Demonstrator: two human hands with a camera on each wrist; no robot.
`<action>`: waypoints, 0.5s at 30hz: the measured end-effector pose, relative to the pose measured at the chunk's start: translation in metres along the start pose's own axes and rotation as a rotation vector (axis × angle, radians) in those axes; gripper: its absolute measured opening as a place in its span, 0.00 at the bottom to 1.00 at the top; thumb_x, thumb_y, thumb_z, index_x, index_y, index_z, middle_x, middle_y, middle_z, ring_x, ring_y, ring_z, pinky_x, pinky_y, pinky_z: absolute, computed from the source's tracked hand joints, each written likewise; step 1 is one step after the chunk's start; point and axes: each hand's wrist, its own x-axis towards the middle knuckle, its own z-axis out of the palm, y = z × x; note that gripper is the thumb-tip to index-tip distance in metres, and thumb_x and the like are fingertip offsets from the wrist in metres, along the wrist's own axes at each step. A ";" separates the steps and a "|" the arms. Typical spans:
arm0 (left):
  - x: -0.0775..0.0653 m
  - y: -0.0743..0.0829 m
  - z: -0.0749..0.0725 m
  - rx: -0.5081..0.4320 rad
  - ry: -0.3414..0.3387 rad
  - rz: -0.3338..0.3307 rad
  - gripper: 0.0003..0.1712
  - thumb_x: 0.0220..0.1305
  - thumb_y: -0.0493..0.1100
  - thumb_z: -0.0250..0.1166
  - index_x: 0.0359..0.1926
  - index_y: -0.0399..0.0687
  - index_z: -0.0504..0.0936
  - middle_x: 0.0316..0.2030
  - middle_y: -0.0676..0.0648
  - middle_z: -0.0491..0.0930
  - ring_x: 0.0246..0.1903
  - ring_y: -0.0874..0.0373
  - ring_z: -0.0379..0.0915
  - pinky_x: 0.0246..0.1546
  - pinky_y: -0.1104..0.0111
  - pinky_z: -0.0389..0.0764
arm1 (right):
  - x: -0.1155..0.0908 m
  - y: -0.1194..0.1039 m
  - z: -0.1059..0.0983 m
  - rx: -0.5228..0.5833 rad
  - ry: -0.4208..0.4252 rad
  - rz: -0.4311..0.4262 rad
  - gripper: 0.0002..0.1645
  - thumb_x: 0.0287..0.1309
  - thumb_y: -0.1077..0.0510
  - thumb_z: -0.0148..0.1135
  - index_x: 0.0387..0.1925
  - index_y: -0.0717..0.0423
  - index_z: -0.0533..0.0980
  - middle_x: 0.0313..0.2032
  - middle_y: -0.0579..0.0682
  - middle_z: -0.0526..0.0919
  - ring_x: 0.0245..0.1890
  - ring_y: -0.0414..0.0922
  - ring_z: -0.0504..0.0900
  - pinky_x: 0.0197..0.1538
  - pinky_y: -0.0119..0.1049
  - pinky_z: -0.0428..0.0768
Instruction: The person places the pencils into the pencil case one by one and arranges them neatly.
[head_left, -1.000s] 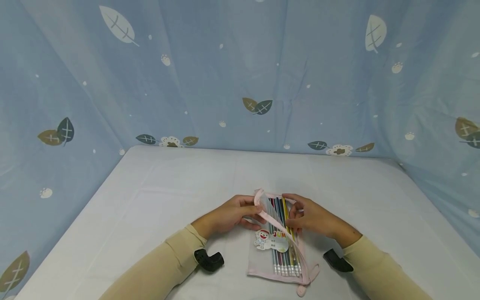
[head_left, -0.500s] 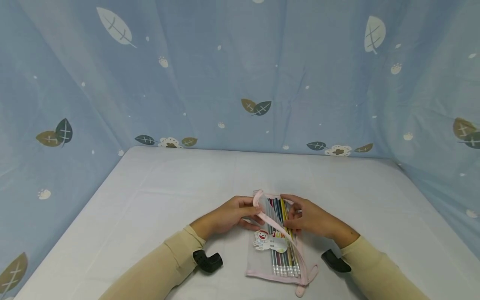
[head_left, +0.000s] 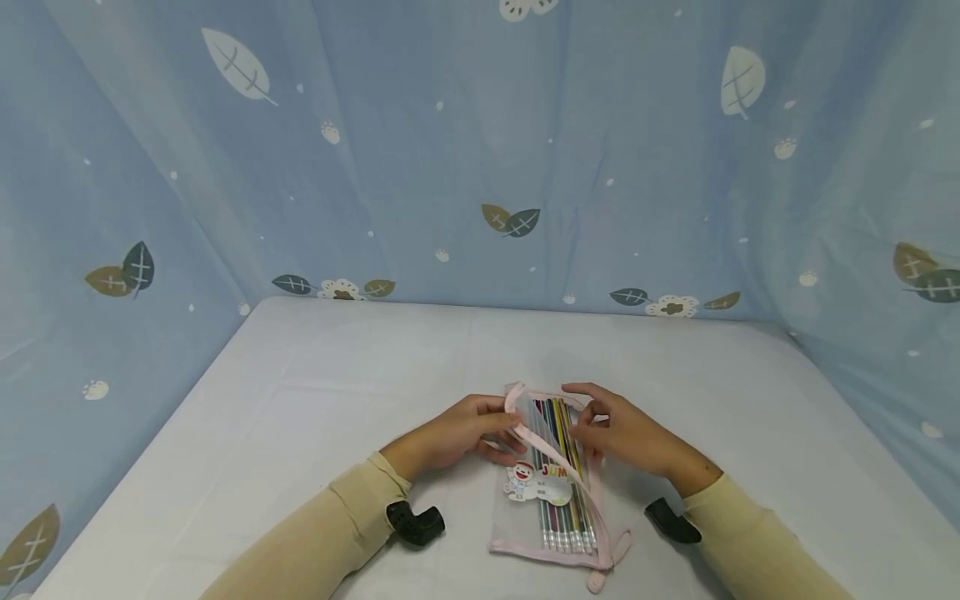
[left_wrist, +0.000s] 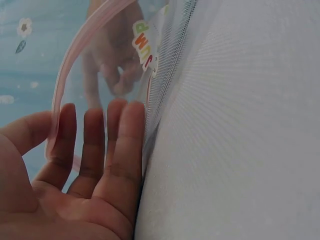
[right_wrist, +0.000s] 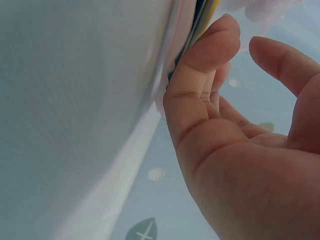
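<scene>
A clear mesh pencil pouch (head_left: 513, 523) with pink trim and a cartoon label (head_left: 538, 482) lies on the table. Several pencils (head_left: 555, 425), one of them yellow, lie inside it, eraser ends toward me. My left hand (head_left: 461, 432) pinches the pouch's pink edge (left_wrist: 67, 65) between thumb and index finger, lifting the top layer; its other fingers extend along the clear sheet. At the pouch's right side is my right hand (head_left: 626, 433). In the right wrist view its fingers bend beside the pencils (right_wrist: 204, 22), the thumb stands apart, and nothing is between them.
A white cloth covers the table (head_left: 360, 350). Blue curtains (head_left: 420, 150) with a leaf print hang behind it and on both sides. Each wrist carries a black strap mount (head_left: 415, 525). A pink tab (head_left: 597, 581) sticks out at the pouch's near right corner.
The pencils, with the yellow one, have shifted slightly left inside the pouch. My right thumb and fingers have come away from them. My left hand keeps its pinch on the edge.
</scene>
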 end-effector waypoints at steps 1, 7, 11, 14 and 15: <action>0.000 0.000 -0.001 0.010 0.006 -0.003 0.20 0.76 0.42 0.54 0.60 0.33 0.74 0.41 0.48 0.83 0.39 0.57 0.83 0.41 0.63 0.90 | 0.000 -0.001 -0.001 -0.010 0.016 0.001 0.37 0.69 0.59 0.59 0.75 0.56 0.57 0.38 0.58 0.76 0.28 0.48 0.81 0.30 0.40 0.85; 0.005 0.005 -0.002 0.108 0.053 -0.012 0.18 0.75 0.45 0.54 0.56 0.35 0.76 0.38 0.49 0.81 0.31 0.60 0.81 0.24 0.72 0.83 | 0.000 -0.007 -0.010 -0.054 0.101 -0.004 0.35 0.69 0.58 0.60 0.72 0.57 0.61 0.38 0.58 0.77 0.28 0.50 0.81 0.30 0.39 0.83; 0.012 0.010 0.001 0.183 0.082 -0.020 0.17 0.75 0.46 0.54 0.52 0.39 0.79 0.35 0.49 0.80 0.26 0.61 0.78 0.21 0.73 0.77 | 0.000 -0.006 -0.014 -0.066 0.138 -0.018 0.34 0.68 0.60 0.61 0.71 0.59 0.62 0.39 0.58 0.77 0.28 0.51 0.81 0.29 0.39 0.83; 0.019 0.015 0.006 0.234 0.093 -0.031 0.15 0.74 0.49 0.55 0.45 0.43 0.80 0.33 0.50 0.79 0.24 0.62 0.75 0.20 0.74 0.72 | -0.001 -0.005 -0.016 -0.085 0.164 -0.026 0.33 0.67 0.60 0.61 0.70 0.60 0.64 0.39 0.58 0.77 0.29 0.51 0.81 0.30 0.38 0.84; 0.021 0.017 0.008 0.247 0.095 -0.033 0.14 0.74 0.49 0.55 0.44 0.44 0.80 0.32 0.51 0.78 0.23 0.62 0.74 0.20 0.74 0.71 | -0.002 -0.004 -0.017 -0.097 0.175 -0.028 0.32 0.67 0.60 0.61 0.70 0.60 0.64 0.39 0.58 0.77 0.29 0.50 0.81 0.30 0.38 0.84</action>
